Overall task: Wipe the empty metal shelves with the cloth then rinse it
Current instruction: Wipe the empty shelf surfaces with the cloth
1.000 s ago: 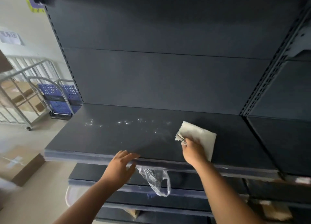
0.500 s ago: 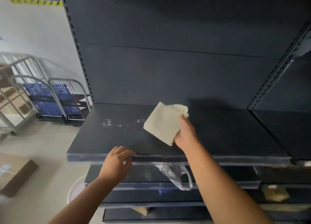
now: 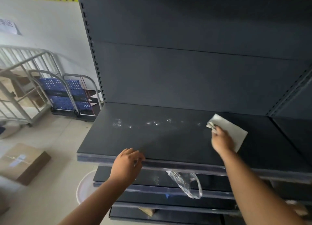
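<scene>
A dark metal shelf (image 3: 135, 140) fills the middle of the view, with a trail of shiny wet droplets across its back half. My right hand (image 3: 221, 140) presses a folded pale cloth (image 3: 234, 131) flat onto the shelf's right part, gripping it at its left edge. My left hand (image 3: 127, 164) rests on the shelf's front edge with its fingers curled over the rim. Lower dark shelves (image 3: 152, 179) show underneath.
A clear plastic bag (image 3: 185, 182) hangs from the shelf front between my arms. A white bucket (image 3: 84, 189) stands on the floor below left. A cardboard box (image 3: 23, 162), blue folding carts (image 3: 67, 93) and a metal cage trolley (image 3: 20, 89) stand at left.
My right hand had lifted the cloth off the shelf and has now set it down flat further right. My left hand stays on the front edge.
</scene>
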The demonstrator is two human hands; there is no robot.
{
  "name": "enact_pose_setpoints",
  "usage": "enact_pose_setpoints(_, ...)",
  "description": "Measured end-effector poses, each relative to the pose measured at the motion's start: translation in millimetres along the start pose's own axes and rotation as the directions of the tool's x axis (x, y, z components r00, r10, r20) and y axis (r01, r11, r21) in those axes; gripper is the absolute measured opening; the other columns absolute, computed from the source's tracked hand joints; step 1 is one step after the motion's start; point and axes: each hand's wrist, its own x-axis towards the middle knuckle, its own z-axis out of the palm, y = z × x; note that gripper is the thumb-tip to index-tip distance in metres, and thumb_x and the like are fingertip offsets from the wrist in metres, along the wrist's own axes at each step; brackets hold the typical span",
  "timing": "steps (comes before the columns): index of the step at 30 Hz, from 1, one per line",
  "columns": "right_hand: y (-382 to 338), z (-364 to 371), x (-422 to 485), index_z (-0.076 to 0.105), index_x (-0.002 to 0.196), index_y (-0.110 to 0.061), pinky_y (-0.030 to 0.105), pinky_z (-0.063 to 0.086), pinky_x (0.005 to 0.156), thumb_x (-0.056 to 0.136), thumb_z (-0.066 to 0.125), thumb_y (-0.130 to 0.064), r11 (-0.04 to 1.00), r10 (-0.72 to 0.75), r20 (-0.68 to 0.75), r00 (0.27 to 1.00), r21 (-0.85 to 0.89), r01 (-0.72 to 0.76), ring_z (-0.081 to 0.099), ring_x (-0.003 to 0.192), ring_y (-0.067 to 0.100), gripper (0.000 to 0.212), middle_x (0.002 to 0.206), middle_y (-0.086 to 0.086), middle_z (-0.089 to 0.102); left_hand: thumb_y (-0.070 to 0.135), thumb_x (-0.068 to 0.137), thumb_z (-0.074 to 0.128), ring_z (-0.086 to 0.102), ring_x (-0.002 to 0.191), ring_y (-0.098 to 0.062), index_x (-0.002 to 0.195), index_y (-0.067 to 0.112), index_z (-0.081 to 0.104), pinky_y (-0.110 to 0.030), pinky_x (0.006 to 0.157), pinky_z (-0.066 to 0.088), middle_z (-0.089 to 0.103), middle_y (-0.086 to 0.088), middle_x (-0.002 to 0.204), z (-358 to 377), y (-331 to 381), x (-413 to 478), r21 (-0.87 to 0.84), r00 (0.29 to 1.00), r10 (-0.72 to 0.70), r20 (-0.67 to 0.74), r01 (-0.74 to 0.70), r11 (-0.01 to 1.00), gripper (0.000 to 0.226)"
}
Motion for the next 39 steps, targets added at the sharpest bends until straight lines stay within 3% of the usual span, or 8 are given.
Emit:
enact_pose_setpoints(7,-168.7,94.4,-58.5,0.049,0.134,-0.024,0.044,0.029,0.108,0.095,0.041,-0.025,0.882,-0.471,0.239,0.849,0.121,0.455,0.037,0.132,0.033,0.040,0.142,0.004,0.048,0.022,0.075,0.060,0.054,0.068,-0.006,0.077,0.030,0.071,-0.016,0.056,0.042,0.062,0.012,0.072,-2.6,-2.5,1.2,-0.023,0.999,-0.032,0.038,0.033,0.999,0.013)
enact_pose_setpoints(10,-231.6,95.3,-91.5,0.052,0.131,-0.019,0.032,0.040,0.090,0.098,0.038,-0.026,0.808,-0.430,0.396,0.812,0.570,0.150,0.054,0.109,0.028,0.037,0.129,0.010,0.059,0.027,0.077,0.057,0.055,0.071,-0.005,0.076,0.031,0.070,-0.023,0.060,0.047,0.062,0.014,0.073,-2.1,-0.4,2.1,-0.041,0.998,-0.046,0.033,0.047,0.998,0.013)
enact_pose_setpoints(14,-254.6,70.7,-91.3,0.055,0.125,-0.017,0.041,0.045,0.102,0.096,0.045,-0.032,0.300,-0.327,0.590,0.738,0.806,-0.511,0.056,0.116,0.025,0.034,0.133,0.008,0.056,0.019,0.075,0.063,0.057,0.073,-0.006,0.075,0.030,0.071,-0.028,0.061,0.051,0.065,0.013,0.075,-1.5,0.9,0.9,-0.026,0.997,-0.075,0.036,0.076,0.997,0.013)
enact_pose_setpoints(20,-172.2,-6.8,-47.6,0.064,0.095,-0.022,0.038,0.055,0.079,0.097,0.046,-0.025,-0.037,-0.143,0.360,0.922,0.929,-0.368,0.068,0.085,0.021,0.018,0.098,0.001,0.070,0.012,0.076,0.069,0.057,0.074,-0.008,0.078,0.030,0.071,-0.028,0.063,0.051,0.064,0.012,0.076,-2.5,3.2,-0.7,-0.014,0.994,-0.095,0.045,0.096,0.995,0.018)
enact_pose_setpoints(23,-109.8,-34.9,-25.5,0.068,0.095,-0.023,0.040,0.050,0.093,0.093,0.052,-0.027,0.118,-0.011,0.144,0.989,0.983,-0.142,0.065,0.102,0.023,0.016,0.113,0.007,0.069,0.010,0.074,0.068,0.057,0.072,-0.007,0.078,0.031,0.071,-0.027,0.061,0.050,0.063,0.011,0.075,-1.7,1.3,0.2,-0.015,0.995,-0.089,0.051,0.090,0.996,0.021)
enact_pose_setpoints(27,-41.8,-52.5,-21.4,0.062,0.108,-0.008,0.031,0.039,0.081,0.094,0.048,-0.029,0.718,0.026,-0.149,0.988,0.691,0.086,0.058,0.097,0.026,0.029,0.114,0.021,0.065,0.009,0.076,0.068,0.056,0.072,-0.009,0.081,0.028,0.072,-0.022,0.061,0.047,0.064,0.009,0.076,-5.0,-3.7,3.1,-0.012,0.995,-0.045,0.087,0.046,0.999,0.021)
enact_pose_setpoints(29,-20.0,-50.0,-31.9,0.059,0.108,-0.002,0.034,0.035,0.075,0.097,0.045,-0.024,0.865,-0.013,-0.126,0.992,0.497,0.074,0.058,0.097,0.039,0.028,0.108,0.026,0.064,0.011,0.079,0.066,0.056,0.071,-0.010,0.083,0.026,0.071,-0.023,0.059,0.048,0.064,0.007,0.078,-10.4,-9.1,1.3,0.013,0.992,0.060,0.108,-0.062,0.998,0.016)
enact_pose_setpoints(39,-130.5,58.9,-125.9,0.058,0.101,-0.006,0.045,0.049,0.074,0.098,0.035,-0.020,0.978,-0.205,0.099,0.974,0.068,0.199,0.062,0.087,0.041,0.027,0.102,0.020,0.067,0.029,0.085,0.044,0.057,0.076,-0.016,0.082,0.020,0.069,-0.030,0.063,0.050,0.066,0.004,0.082,-68.8,-102.7,-12.8,0.111,0.991,0.112,0.070,-0.120,0.987,0.026)
